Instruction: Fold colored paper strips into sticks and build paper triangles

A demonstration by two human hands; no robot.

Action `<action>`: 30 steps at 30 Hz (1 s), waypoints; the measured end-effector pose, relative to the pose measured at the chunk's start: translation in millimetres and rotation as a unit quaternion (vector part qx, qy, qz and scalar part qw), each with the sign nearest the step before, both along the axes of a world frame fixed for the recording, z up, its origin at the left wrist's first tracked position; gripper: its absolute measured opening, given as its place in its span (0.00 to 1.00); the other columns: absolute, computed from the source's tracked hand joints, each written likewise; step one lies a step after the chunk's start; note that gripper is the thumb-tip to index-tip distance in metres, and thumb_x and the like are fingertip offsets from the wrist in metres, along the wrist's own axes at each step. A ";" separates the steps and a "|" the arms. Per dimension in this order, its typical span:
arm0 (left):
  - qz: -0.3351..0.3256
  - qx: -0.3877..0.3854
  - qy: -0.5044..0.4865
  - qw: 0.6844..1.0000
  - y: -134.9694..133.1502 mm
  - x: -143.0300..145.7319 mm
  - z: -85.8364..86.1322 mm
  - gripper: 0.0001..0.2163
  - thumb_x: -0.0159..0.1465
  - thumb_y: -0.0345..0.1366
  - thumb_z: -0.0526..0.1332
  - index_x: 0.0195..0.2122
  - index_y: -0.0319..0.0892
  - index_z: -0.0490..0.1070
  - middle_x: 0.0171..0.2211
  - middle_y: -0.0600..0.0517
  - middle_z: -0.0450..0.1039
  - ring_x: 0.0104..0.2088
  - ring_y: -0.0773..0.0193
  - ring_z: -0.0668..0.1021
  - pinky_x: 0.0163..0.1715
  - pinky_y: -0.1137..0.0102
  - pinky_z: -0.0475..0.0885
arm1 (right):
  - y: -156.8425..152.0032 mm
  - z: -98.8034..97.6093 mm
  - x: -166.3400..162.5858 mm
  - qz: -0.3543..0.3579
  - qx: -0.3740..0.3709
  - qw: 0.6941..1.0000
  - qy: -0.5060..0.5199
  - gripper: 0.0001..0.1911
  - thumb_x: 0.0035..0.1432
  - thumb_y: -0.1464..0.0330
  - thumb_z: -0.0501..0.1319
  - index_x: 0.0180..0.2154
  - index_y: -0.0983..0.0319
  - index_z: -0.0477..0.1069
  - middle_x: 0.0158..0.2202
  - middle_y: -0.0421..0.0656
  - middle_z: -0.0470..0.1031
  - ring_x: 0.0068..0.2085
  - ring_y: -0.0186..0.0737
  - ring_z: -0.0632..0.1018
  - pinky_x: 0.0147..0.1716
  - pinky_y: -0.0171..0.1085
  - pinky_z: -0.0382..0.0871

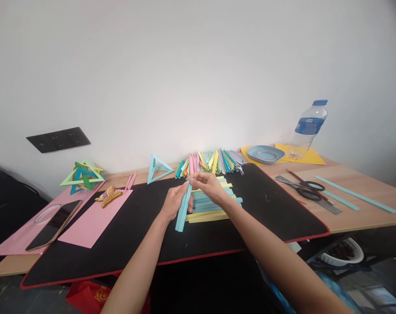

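A light blue folded paper strip [184, 211] slants between my hands above the black mat [132, 244]. My left hand [174, 200] is closed around its upper part. At the strip's top end, the fingers of my right hand [207, 184] pinch the paper. Under and beyond my right hand lies a row of folded blue and yellow paper strips [214, 203], partly covered by the hand and wrist. A light blue paper triangle frame [158, 169] stands behind my left hand, next to a pile of many-coloured folded strips [214, 162] along the wall.
On the left are pink sheets [94, 218], a phone [53, 224] and an interlocked paper model [82, 176]. Scissors [302, 187], a ruler [328, 205] and flat blue strips [355, 194] lie on the right. Behind them stand a blue dish [266, 154] and a plastic bottle [307, 128].
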State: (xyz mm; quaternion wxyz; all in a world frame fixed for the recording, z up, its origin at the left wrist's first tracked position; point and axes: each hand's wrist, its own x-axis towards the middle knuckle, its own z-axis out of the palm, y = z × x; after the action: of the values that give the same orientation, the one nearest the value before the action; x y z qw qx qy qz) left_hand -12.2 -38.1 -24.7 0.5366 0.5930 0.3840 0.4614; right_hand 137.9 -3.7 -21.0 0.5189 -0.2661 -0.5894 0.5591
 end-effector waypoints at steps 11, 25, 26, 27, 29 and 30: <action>0.044 0.047 0.107 0.992 -4.3 3.1 4.3 0.23 0.63 0.49 0.53 0.17 0.37 0.67 0.12 0.52 0.67 0.13 0.68 0.70 0.18 0.73 0.67 | 0.1 -4.1 -0.2 -0.013 0.026 0.999 -0.028 0.13 0.46 0.64 0.67 0.34 0.64 0.75 0.30 0.41 0.73 0.31 0.34 0.73 0.33 0.35 0.69; 0.043 0.025 0.083 0.995 -4.5 3.7 4.0 0.21 0.63 0.47 0.54 0.20 0.36 0.70 0.14 0.52 0.68 0.12 0.68 0.70 0.15 0.73 0.67 | 3.5 -7.4 -6.3 -0.001 -0.007 1.000 0.013 0.11 0.49 0.63 0.63 0.34 0.63 0.72 0.23 0.37 0.69 0.25 0.30 0.70 0.27 0.33 0.68; 0.041 0.021 0.078 0.996 -3.6 2.9 2.6 0.20 0.63 0.47 0.54 0.22 0.36 0.70 0.14 0.52 0.69 0.13 0.67 0.71 0.15 0.73 0.67 | 3.3 -7.2 -6.6 0.001 -0.004 1.000 0.016 0.11 0.50 0.63 0.62 0.34 0.63 0.71 0.22 0.36 0.68 0.24 0.30 0.70 0.26 0.33 0.68; 0.038 0.018 0.074 0.996 -2.7 2.1 1.3 0.20 0.63 0.47 0.54 0.23 0.36 0.71 0.15 0.52 0.69 0.13 0.67 0.71 0.15 0.73 0.67 | 3.0 -6.8 -6.8 0.001 -0.003 1.000 0.018 0.11 0.50 0.63 0.62 0.35 0.63 0.71 0.21 0.36 0.68 0.24 0.30 0.69 0.26 0.33 0.68; 0.032 0.015 0.071 0.997 -1.2 0.7 -0.7 0.20 0.63 0.47 0.54 0.22 0.36 0.71 0.15 0.52 0.70 0.13 0.67 0.71 0.16 0.72 0.67 | 2.6 -5.7 -7.2 -0.009 -0.010 1.000 0.019 0.11 0.51 0.64 0.60 0.35 0.63 0.71 0.21 0.35 0.67 0.23 0.29 0.69 0.26 0.33 0.68; 0.031 0.015 0.070 0.997 -0.7 0.3 -1.1 0.21 0.63 0.47 0.54 0.21 0.35 0.71 0.15 0.51 0.70 0.13 0.67 0.71 0.17 0.72 0.68 | 2.6 -5.1 -7.3 -0.018 -0.017 0.999 0.020 0.10 0.52 0.64 0.59 0.35 0.63 0.71 0.21 0.36 0.68 0.23 0.30 0.68 0.25 0.33 0.68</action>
State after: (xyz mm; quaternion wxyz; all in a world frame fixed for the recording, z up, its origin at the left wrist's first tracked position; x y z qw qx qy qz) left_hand -11.8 -38.8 -25.7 0.4851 0.6197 0.4318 0.4406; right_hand 130.6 -1.1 -26.1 0.5360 -0.2746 -0.5647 0.5643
